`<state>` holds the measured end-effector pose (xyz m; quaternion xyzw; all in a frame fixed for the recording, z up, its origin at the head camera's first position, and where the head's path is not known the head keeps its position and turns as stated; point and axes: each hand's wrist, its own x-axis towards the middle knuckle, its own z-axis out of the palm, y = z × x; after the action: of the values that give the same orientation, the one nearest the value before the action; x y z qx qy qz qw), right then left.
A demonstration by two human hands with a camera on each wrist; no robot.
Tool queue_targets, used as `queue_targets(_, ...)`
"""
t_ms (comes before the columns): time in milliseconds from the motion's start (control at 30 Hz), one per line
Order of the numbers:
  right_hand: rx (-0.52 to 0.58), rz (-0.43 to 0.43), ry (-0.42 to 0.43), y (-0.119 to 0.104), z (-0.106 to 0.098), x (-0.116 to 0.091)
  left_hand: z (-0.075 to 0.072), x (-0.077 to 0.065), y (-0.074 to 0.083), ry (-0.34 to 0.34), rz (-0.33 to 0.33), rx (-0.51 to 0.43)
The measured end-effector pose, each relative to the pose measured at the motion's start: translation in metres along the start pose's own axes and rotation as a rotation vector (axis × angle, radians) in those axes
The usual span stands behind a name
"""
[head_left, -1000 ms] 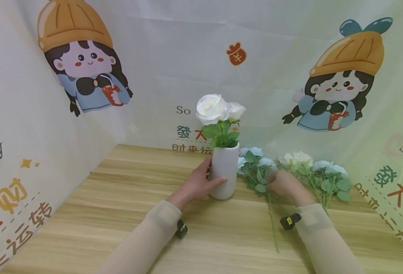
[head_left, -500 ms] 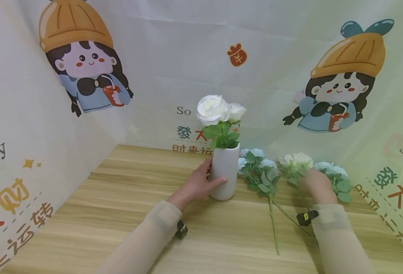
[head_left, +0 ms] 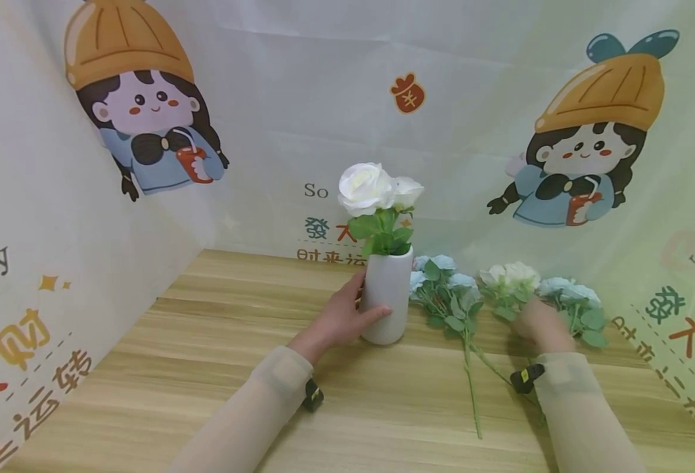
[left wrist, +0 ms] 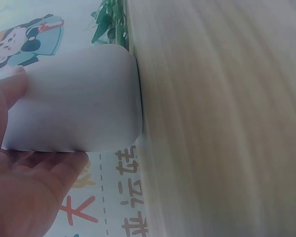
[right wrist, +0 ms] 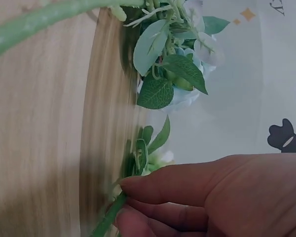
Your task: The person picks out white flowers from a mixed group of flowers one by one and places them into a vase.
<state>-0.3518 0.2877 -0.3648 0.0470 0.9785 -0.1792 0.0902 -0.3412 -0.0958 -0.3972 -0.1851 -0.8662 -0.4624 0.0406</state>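
Observation:
In the head view my left hand grips the white vase, thumb across its front and fingers along its far side. The vase stands upright on the table, with two white roses and green leaves rising from its mouth. The left wrist view shows the vase's smooth base end close against the tabletop. Farther right, my right hand pinches the green stem of a cream-white flower between thumb and fingers. Part of that stem is hidden behind the hand.
Between vase and right hand lies a bunch of light-blue flowers, its long stems pointing toward me. More light-blue flowers lie beyond the right hand. A printed cloth hangs behind the wooden table.
My right hand has left the nearer light-blue bunch and moved right to the cream-white flower's stem, then shifted slightly left. The left hand and vase have stayed in place.

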Motion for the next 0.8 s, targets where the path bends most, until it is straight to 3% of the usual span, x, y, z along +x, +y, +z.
queue_targets(200, 0.003, 0.020, -0.023, -0.004, 0.000, 0.001, 0.000, 0.000, -0.001, 0.003, -0.002, -0.003)
queue_targets(433, 0.010, -0.027, -0.043, -0.012, -0.005, 0.001, 0.000, 0.001, -0.001, -0.003, -0.003, 0.002)
queue_targets(800, 0.028, -0.070, 0.017, -0.026, -0.015, -0.006, 0.001, 0.002, -0.001, 0.002, -0.005, -0.011)
